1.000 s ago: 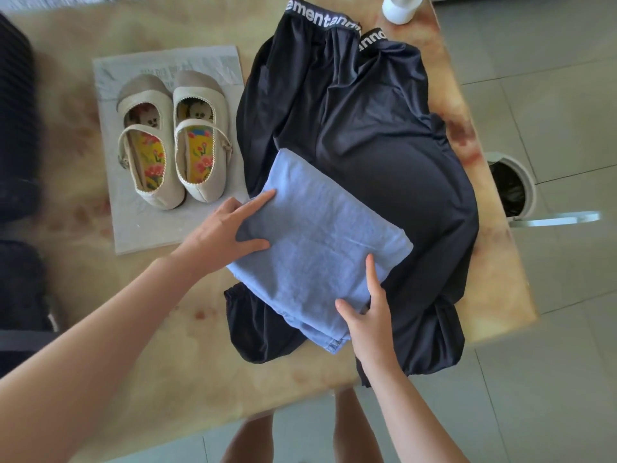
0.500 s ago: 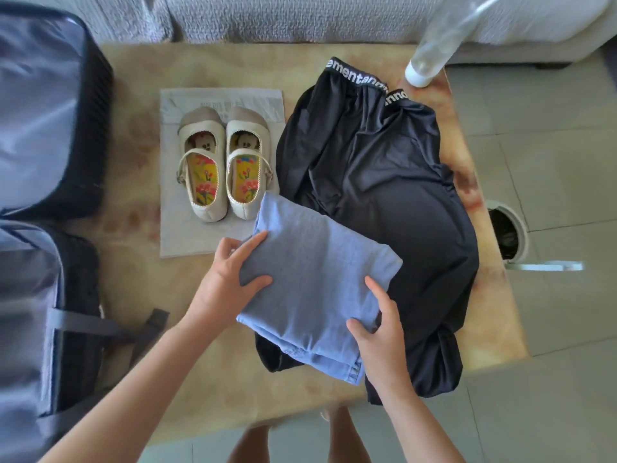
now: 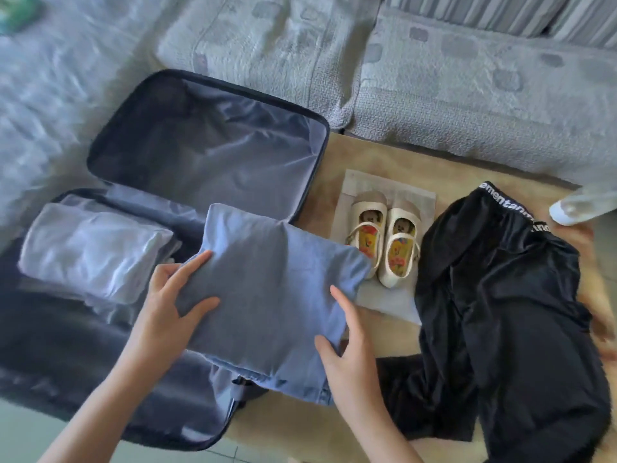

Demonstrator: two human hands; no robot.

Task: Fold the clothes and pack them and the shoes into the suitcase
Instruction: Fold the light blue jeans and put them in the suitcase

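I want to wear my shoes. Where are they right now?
In the head view, the shoes stand side by side on a pale sheet on the table, right of the open suitcase and left of the black garment.

Suitcase (image 3: 207, 155) rim partly under blue garment (image 3: 267, 295)

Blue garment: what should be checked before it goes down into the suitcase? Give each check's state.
1. Fold of the garment: ok.
2. Grip by left hand and right hand: ok.
3. Open suitcase: ok.
4. Free room beside the white bundle: ok.
5. Garment wholly over the suitcase: not ok, its right edge overhangs the table by the shoes.
6. Nothing hidden beneath the garment: cannot tell.
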